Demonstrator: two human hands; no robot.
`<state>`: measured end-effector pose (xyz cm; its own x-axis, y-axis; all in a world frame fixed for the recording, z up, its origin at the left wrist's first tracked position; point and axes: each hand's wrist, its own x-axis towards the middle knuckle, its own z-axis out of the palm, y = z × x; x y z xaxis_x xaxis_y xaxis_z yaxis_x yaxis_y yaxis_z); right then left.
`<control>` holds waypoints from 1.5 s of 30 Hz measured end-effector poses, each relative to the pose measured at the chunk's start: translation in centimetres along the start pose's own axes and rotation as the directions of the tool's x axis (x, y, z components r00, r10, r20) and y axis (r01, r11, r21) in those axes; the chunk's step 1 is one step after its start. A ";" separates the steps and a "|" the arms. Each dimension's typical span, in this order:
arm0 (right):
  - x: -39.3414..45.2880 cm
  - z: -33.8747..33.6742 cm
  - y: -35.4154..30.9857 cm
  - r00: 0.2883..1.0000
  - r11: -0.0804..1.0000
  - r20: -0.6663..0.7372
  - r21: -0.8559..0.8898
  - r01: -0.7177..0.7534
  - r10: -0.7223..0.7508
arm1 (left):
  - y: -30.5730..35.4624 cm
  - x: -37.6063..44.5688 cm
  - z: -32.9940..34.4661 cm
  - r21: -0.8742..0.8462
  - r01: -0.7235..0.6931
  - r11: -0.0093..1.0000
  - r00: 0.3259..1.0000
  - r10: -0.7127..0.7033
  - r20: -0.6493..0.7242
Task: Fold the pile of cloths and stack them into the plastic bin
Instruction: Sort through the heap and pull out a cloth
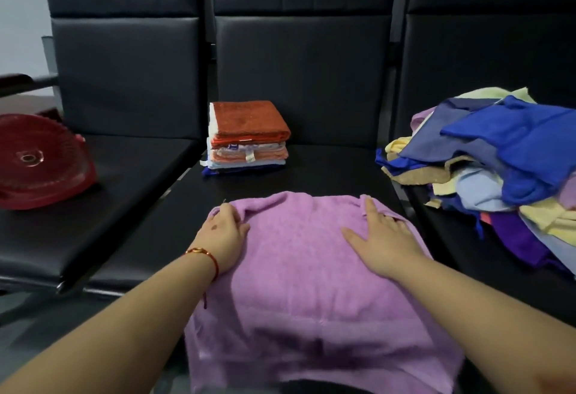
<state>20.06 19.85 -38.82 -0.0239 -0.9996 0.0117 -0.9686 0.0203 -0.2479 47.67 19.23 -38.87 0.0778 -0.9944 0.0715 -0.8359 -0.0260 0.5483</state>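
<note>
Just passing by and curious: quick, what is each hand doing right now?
Left hand: fingers curled, gripping the far left edge of the purple towel.
Right hand: open, fingers straight, pressing flat on the towel.

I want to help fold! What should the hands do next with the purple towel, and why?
Probably fold the far edge back toward the body. The purple terry towel lies spread on the black seat, the left hand gripping one far corner, the right hand flat by the other.
</note>
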 end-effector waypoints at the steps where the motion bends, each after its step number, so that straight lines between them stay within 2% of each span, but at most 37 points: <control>1: 1.1 0.1 0.0 1.000 1.000 -0.007 -0.001 -0.002 0.002 | -0.3 1.4 0.3 0.008 0.001 1.000 1.000 -0.001 0.001; 7: 7.0 0.9 0.4 0.995 1.000 -0.104 0.023 -0.008 0.010 | -0.7 7.6 1.3 0.075 -0.135 0.988 0.991 0.136 -0.015; 11: 10.1 1.6 0.5 0.982 0.996 -0.190 0.093 0.005 0.013 | -0.9 10.7 2.0 0.202 -0.191 0.961 0.980 0.197 -0.006; 13: 10.5 1.4 0.3 0.946 0.993 -0.324 0.118 0.022 0.018 | -0.7 11.1 2.2 0.193 -0.185 0.964 0.981 0.194 -0.028; 15: 10.3 1.4 0.0 0.868 0.995 -0.496 0.082 0.065 -0.015 | -0.6 10.8 2.3 0.164 -0.180 0.970 0.979 0.193 -0.068; 16: 10.0 1.3 -0.2 0.835 0.996 -0.549 0.056 0.071 -0.029 | -0.6 10.5 2.3 0.178 -0.188 0.966 0.971 0.210 -0.114; 17: 9.7 1.0 -0.3 0.839 0.998 -0.544 0.033 0.049 -0.024 | -0.6 10.2 2.3 0.217 -0.199 0.956 0.955 0.239 -0.177; 19: 9.4 1.0 -0.4 0.921 1.000 -0.388 -0.007 -0.025 0.020 | -0.3 9.5 2.3 0.330 -0.159 0.931 0.941 0.243 -0.234; 21: 9.3 0.8 -0.4 0.970 0.999 -0.244 -0.032 -0.032 0.023 | 0.3 8.8 1.9 0.358 -0.072 0.931 0.973 0.144 -0.178; 24: 7.9 -0.1 -0.4 0.988 1.000 -0.155 0.015 0.021 -0.019 | 1.2 7.7 1.2 0.367 -0.026 0.930 0.999 0.038 -0.027; 26: 6.2 -0.7 -0.3 0.996 0.997 -0.090 0.074 0.035 -0.028 | 1.7 6.1 0.8 0.415 -0.031 0.910 0.994 -0.015 0.107; 28: 4.0 -1.4 -0.1 1.000 0.981 -0.002 0.190 0.028 -0.028 | 2.1 3.7 0.6 0.385 0.009 0.923 0.980 -0.084 0.179; 29: 2.6 -1.7 0.1 0.999 0.969 0.004 0.246 0.031 -0.033 | 2.3 2.4 0.6 0.360 0.030 0.933 0.984 -0.091 0.153; 31: -0.3 -2.0 1.2 0.992 0.956 -0.127 0.286 0.058 -0.023 | 2.2 -0.2 0.3 0.334 0.044 0.941 0.999 -0.049 0.006; 32: -1.7 -2.1 1.9 0.979 0.961 -0.203 0.270 0.057 -0.001 | 2.2 -1.5 0.1 0.347 0.041 0.937 0.998 -0.022 -0.061; 34: -4.2 -2.4 3.5 0.976 0.975 -0.216 0.223 0.016 0.033 | 1.8 -3.6 -0.6 0.382 0.065 0.922 0.992 -0.018 -0.124; 37: -6.2 -2.7 5.4 0.990 0.942 -0.046 0.315 -0.113 0.134 | 0.5 -5.5 -2.7 0.303 0.221 0.927 0.971 -0.179 -0.158; 40: -7.2 -3.4 6.3 0.965 0.844 0.140 0.468 -0.261 0.220 | -1.1 -6.5 -5.5 0.154 0.352 0.923 0.936 -0.346 -0.065; 44: -8.5 -4.6 6.9 0.911 0.671 0.286 0.616 -0.413 0.299 | -2.1 -8.1 -7.6 0.196 0.368 0.909 0.922 -0.384 0.046; 45: -8.6 -4.9 7.0 0.909 0.674 0.271 0.610 -0.416 0.317 | -2.1 -8.3 -7.8 0.191 0.356 0.915 0.929 -0.369 0.033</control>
<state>12.29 28.70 -35.91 -0.2613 -0.9070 -0.3303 -0.4920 0.4195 -0.7628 53.03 28.33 -34.09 0.3629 -0.9175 -0.1630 -0.8407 -0.3978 0.3674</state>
